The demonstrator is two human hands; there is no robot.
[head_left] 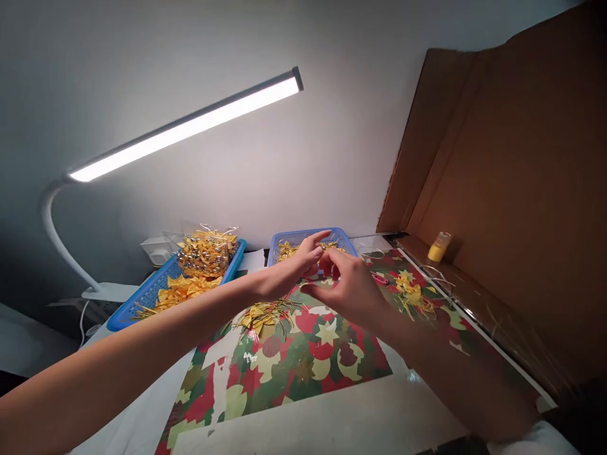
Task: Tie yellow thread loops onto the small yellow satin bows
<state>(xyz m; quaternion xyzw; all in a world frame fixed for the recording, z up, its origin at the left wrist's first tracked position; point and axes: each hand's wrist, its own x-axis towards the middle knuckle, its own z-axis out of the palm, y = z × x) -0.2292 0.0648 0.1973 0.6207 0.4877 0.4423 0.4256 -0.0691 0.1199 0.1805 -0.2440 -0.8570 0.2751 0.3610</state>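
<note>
My left hand (296, 265) and my right hand (348, 284) meet above the far edge of a red, green and cream patterned sheet (294, 366). Their fingertips pinch together on something small that I cannot make out. Just behind them stands a small blue basket (277, 243) holding yellow pieces. A pile of yellow pieces with thin gold strings (260, 316) lies on the sheet under my left wrist. Another small yellow cluster (412, 294) lies to the right of my right hand.
A larger blue basket (142, 297) at the left holds yellow pieces and a clear bag of them (206, 253). A lit white desk lamp (190, 126) arches overhead. A brown cardboard wall (512, 189) stands at the right, with a small yellow bottle (439, 246).
</note>
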